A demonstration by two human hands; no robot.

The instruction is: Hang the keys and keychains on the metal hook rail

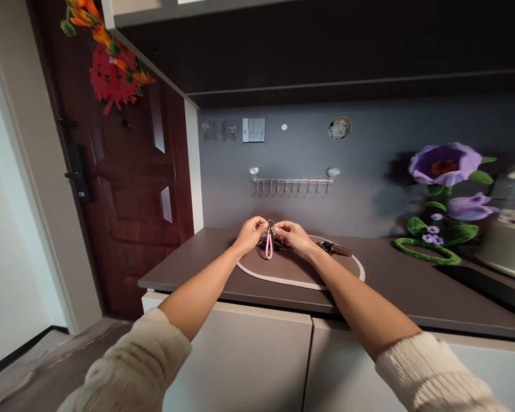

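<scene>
Both my hands meet over the counter, pinching a key ring (pixel 270 223) from either side. My left hand (pixel 253 232) grips its left side, and my right hand (pixel 292 235) grips its right. From the ring hangs a pink loop strap (pixel 269 246). Dark items, perhaps keys, show behind the strap, too small to make out. A second bunch of keys (pixel 325 246) with a brown holder (pixel 341 250) lies to the right of my right hand, inside a pale oval outline (pixel 283 281) on the counter.
A rail with several hooks (pixel 292 181) is fixed to the grey wall above my hands. Purple flowers (pixel 446 166) and a pale appliance (pixel 508 243) stand at the right. A dark cabinet (pixel 326 46) overhangs the counter (pixel 395 292). The red-brown door (pixel 124 212) is at the left.
</scene>
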